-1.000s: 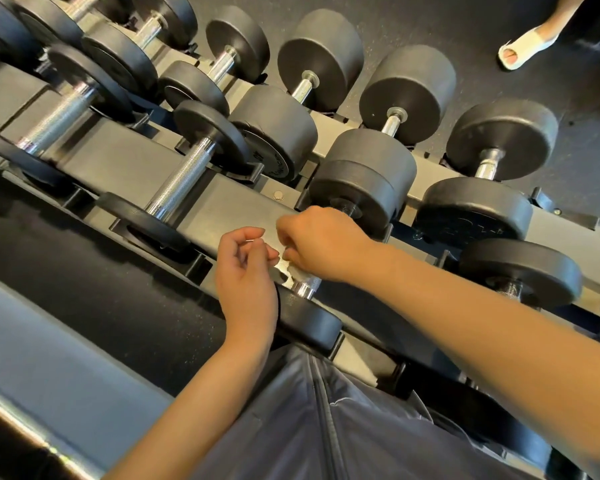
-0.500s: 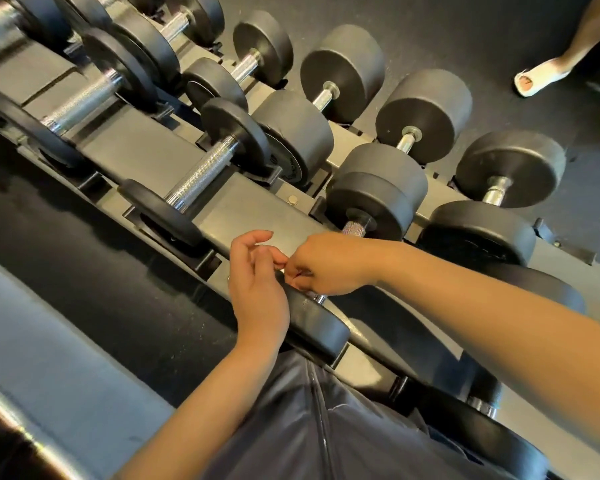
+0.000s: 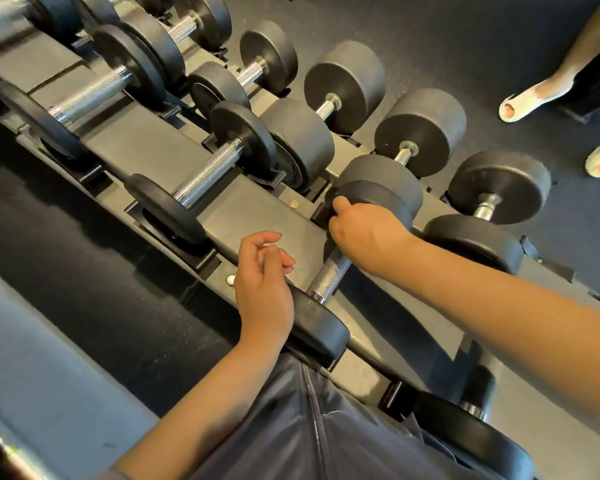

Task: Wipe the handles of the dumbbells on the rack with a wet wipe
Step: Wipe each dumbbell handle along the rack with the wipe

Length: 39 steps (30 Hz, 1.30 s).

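Sliding up the knurled handle (image 3: 329, 275), the right hand (image 3: 364, 233) now clenches its far end against the inner weight plate (image 3: 374, 199); no wipe shows. Left hand (image 3: 264, 289) hovers loosely curled, holding nothing, beside the near plate (image 3: 323, 327). Neighbouring dumbbells (image 3: 205, 178) flank the grip on the rack (image 3: 267, 216).

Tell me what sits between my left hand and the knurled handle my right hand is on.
In the head view, only bare grey rack shelf lies between the left hand and the knurled chrome dumbbell handle under the right hand.
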Available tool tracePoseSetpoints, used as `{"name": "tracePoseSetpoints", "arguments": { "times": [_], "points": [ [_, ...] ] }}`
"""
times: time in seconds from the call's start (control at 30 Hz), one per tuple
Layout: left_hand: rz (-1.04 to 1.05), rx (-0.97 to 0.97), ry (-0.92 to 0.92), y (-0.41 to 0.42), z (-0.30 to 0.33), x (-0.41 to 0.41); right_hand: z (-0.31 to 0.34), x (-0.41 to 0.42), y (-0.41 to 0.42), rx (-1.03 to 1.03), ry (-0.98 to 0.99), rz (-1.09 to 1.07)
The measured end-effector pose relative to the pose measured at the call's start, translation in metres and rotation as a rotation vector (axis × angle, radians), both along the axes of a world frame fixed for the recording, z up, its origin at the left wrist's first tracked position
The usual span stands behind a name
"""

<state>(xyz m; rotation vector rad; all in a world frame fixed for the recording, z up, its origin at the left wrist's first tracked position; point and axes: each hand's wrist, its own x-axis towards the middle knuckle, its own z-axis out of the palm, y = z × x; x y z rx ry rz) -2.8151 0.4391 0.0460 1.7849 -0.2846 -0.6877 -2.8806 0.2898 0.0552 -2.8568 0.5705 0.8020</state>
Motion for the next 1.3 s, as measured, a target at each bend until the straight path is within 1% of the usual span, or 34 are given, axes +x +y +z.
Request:
{"name": "tracePoseSetpoints", "arguments": {
  "times": [0.07, 0.17, 0.27, 0.33, 0.4, 0.5, 0.53, 0.57, 0.63, 0.73, 0.8, 0.9, 0.97, 1.03, 1.1, 1.17, 1.23, 1.3],
  "points": [
    [0.002, -0.008, 0.0, 0.0, -0.001, 0.0, -0.003, -0.009, 0.003, 0.058, -0.054, -0.054],
    [-0.007, -0.012, 0.001, 0.0, -0.001, -0.001, -0.006, -0.013, 0.011, 0.143, -0.18, -0.222],
    [-0.02, -0.007, -0.003, 0.0, 0.001, -0.002, -0.009, -0.006, 0.011, 0.1, -0.157, -0.297],
    [-0.016, -0.002, -0.003, 0.0, 0.001, -0.002, -0.009, -0.007, 0.017, 0.119, -0.207, -0.326],
    [-0.004, 0.0, -0.012, 0.001, -0.001, -0.001, -0.005, -0.012, 0.031, 0.224, -0.291, -0.293],
    [0.004, -0.002, -0.04, 0.001, -0.003, -0.001, 0.005, -0.023, 0.053, 0.539, -0.364, -0.246],
    [0.002, -0.001, -0.045, 0.001, -0.004, -0.001, 0.007, -0.026, 0.053, 0.596, -0.377, -0.237],
    [-0.003, 0.002, -0.05, 0.0, -0.004, -0.001, 0.005, -0.028, 0.05, 0.6, -0.38, -0.205],
    [-0.023, 0.01, -0.056, 0.0, -0.003, 0.0, -0.002, -0.027, 0.042, 0.492, -0.357, -0.137],
    [-0.032, 0.005, -0.058, 0.0, -0.003, 0.0, -0.006, -0.025, 0.027, 0.207, -0.283, -0.08],
    [-0.024, 0.0, -0.052, 0.0, -0.002, -0.002, -0.007, -0.032, 0.015, 0.072, -0.242, -0.049],
    [-0.019, 0.005, -0.063, 0.001, -0.001, -0.001, -0.01, -0.041, 0.01, -0.029, -0.277, -0.069],
    [-0.014, 0.014, -0.065, -0.001, -0.002, -0.002, -0.015, -0.04, 0.019, -0.024, -0.345, -0.194],
    [-0.008, 0.029, -0.064, -0.001, -0.001, -0.002, -0.016, -0.039, 0.028, 0.065, -0.44, -0.39],
    [-0.031, 0.042, -0.075, -0.001, 0.0, -0.002, -0.013, -0.042, 0.039, 0.223, -0.542, -0.504],
    [-0.111, 0.065, -0.108, 0.0, -0.001, 0.0, -0.009, -0.046, 0.051, 0.4, -0.604, -0.513],
    [-0.228, 0.105, -0.162, 0.0, -0.002, 0.002, -0.006, -0.05, 0.064, 0.602, -0.623, -0.511],
    [-0.36, 0.137, -0.235, 0.003, -0.004, 0.005, -0.008, -0.053, 0.073, 0.71, -0.649, -0.552]
  ]
}}
